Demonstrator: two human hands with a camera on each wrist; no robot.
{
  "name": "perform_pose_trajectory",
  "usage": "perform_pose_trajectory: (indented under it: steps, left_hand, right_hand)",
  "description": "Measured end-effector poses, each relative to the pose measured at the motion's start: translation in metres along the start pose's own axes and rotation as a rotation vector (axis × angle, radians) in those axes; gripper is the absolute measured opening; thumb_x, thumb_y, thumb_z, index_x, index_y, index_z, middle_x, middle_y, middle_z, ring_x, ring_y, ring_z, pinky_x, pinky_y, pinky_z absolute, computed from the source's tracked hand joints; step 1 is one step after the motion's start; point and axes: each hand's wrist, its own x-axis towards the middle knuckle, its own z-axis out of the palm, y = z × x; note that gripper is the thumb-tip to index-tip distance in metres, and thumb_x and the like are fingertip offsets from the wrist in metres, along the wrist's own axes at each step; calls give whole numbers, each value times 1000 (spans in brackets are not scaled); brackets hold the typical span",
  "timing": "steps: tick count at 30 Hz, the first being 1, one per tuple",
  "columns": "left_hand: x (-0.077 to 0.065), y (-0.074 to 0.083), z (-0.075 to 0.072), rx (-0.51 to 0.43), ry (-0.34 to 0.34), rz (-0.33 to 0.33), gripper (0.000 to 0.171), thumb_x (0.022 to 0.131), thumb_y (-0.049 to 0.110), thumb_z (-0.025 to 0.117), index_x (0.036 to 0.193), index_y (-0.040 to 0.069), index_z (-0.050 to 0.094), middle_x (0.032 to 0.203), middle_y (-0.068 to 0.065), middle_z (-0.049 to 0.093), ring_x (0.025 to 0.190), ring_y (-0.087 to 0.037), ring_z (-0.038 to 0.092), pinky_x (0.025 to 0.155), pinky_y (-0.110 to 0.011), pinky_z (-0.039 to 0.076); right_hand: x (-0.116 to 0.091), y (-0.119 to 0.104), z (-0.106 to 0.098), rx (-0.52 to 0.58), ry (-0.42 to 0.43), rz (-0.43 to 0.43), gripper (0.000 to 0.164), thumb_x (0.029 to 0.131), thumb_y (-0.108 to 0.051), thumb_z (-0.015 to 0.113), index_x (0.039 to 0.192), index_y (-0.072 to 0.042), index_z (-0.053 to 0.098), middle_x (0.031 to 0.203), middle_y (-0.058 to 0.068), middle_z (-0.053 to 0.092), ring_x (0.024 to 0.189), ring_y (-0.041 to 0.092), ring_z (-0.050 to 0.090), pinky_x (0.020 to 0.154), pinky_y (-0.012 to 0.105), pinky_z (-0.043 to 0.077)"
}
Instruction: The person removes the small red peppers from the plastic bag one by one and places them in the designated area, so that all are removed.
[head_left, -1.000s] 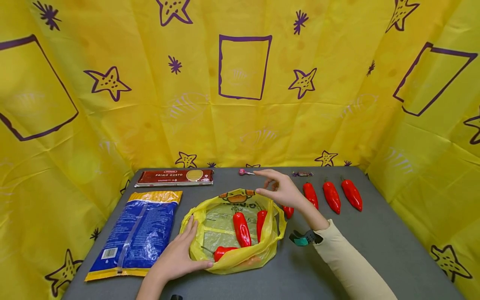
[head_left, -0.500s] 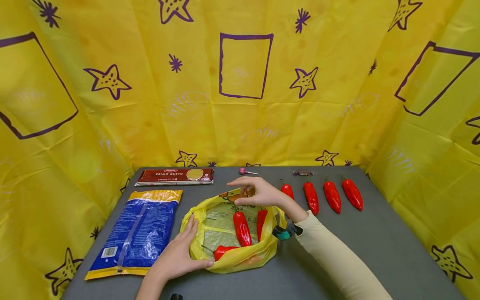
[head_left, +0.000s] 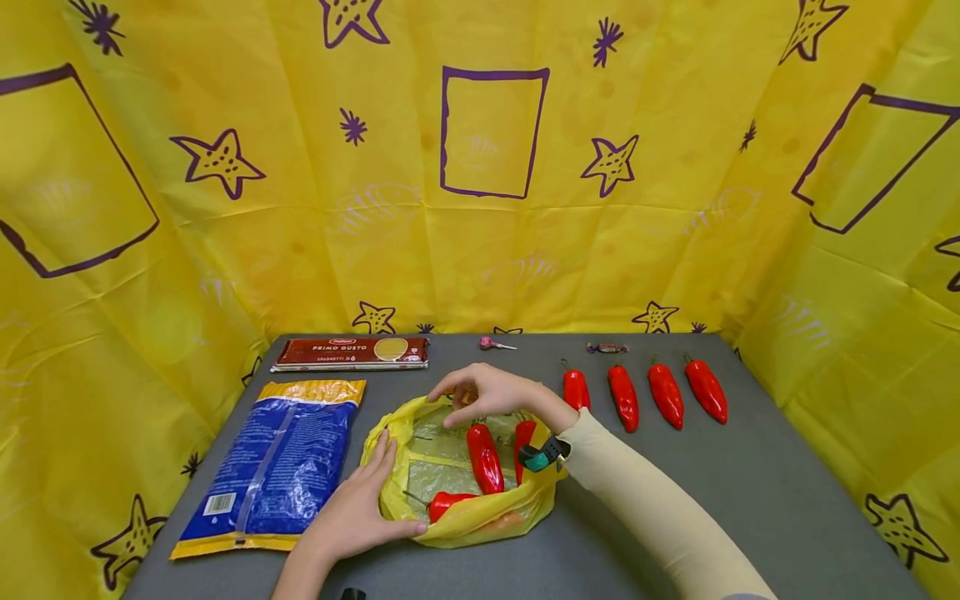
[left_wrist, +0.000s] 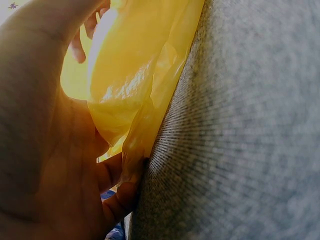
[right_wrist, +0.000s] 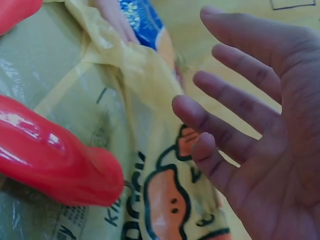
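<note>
A yellow plastic bag (head_left: 517, 518) stands with its mouth spread, and red peppers (head_left: 484, 460) lie inside it. Along its left side rests my left hand (head_left: 356, 504), the fingers nearly straight against the plastic and the thumb at the front rim. The left wrist view shows fingertips (left_wrist: 127, 195) by the bag's lower edge, near the table. My right hand (head_left: 491, 390) hovers over the bag's far rim, fingers loosely bent and holding nothing. In the right wrist view its bare palm (right_wrist: 300, 145) faces the bag's printed wall, with one red pepper (right_wrist: 55, 155) close by.
Several red peppers (head_left: 664, 395) lie in a row right of the bag. A wrapped candy (head_left: 607, 347) and a lollipop (head_left: 487, 342) lie at the back. A spaghetti pack (head_left: 348, 353) and a blue-and-yellow bag (head_left: 277, 467) occupy the left. Yellow cloth (head_left: 495, 250) encloses the table.
My right hand has moved left, from the bag's far right corner to above its far rim, uncovering the leftmost pepper of the row. My left hand has stayed against the bag.
</note>
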Motion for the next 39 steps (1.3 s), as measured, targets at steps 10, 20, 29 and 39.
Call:
perform_pose_trajectory:
  steps: [10, 20, 29, 39]
  left_hand:
    - [0, 0, 0, -6, -3, -1, 139, 72, 84, 78, 170, 9, 14, 178, -11, 1, 155, -52, 27, 119, -74, 31]
    - [0, -1, 0, -5, -5, -12, 139, 71, 85, 78, 170, 9, 15, 178, -11, 2, 155, -52, 28, 118, -74, 32]
    - [0, 0, -1, -14, -9, -18, 139, 71, 84, 78, 170, 10, 14, 178, -10, 1, 155, -52, 28, 117, -75, 31]
    - [0, -1, 0, -9, 3, -2, 140, 71, 84, 78, 170, 10, 14, 178, -11, 1, 155, -52, 28, 118, -73, 33]
  right_hand:
    - [23, 9, 23, 81, -130, -28, 36, 95, -11, 81, 127, 3, 73, 127, 19, 75, 89, 13, 73, 83, 26, 61]
    - [22, 13, 46, 187, -344, 10, 33, 94, -8, 81, 125, 1, 74, 111, 11, 76, 64, 9, 63, 67, 21, 57]
    - [18, 5, 52, 158, -468, 35, 34, 92, -9, 84, 125, -4, 76, 107, 6, 77, 66, 4, 63, 66, 19, 56]
    - [12, -4, 55, 102, -553, 72, 38, 87, -5, 87, 124, -6, 77, 101, -11, 73, 71, 5, 67, 71, 22, 61]
